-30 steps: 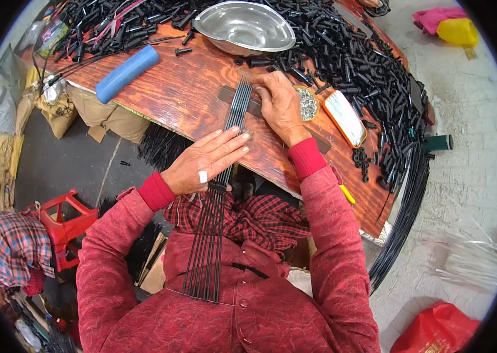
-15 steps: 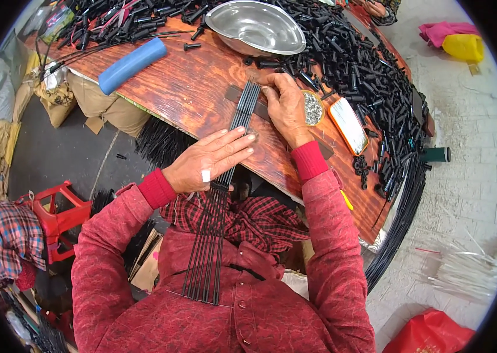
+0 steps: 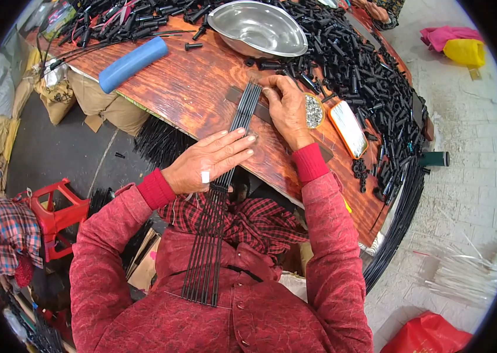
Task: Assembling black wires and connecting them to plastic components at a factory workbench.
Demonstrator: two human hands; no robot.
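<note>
A row of thin black rods [image 3: 248, 106] runs from the wooden table [image 3: 183, 109] down over my lap, its lower ends fanned out against my red jacket. My left hand [image 3: 210, 162] lies flat across the rods at the table edge, fingers stretched out, a white patch on its back. Beside the rods' upper ends, my right hand [image 3: 288, 112] has its fingers curled in a pinch; whatever is between the fingertips is too small to make out. A dark flat strip [image 3: 235, 94] passes under the rods. Small metal pieces [image 3: 313, 110] fill a round yellow-rimmed dish right of my right hand.
Heaped black plastic tubes [image 3: 348, 70] cover the table's far and right sides. A steel bowl [image 3: 260, 29], a blue cylinder [image 3: 134, 63] and an orange-rimmed white tray [image 3: 348, 129] are on the table. A red stool [image 3: 60, 217] stands at left. Another person's hand [image 3: 375, 10] shows far right.
</note>
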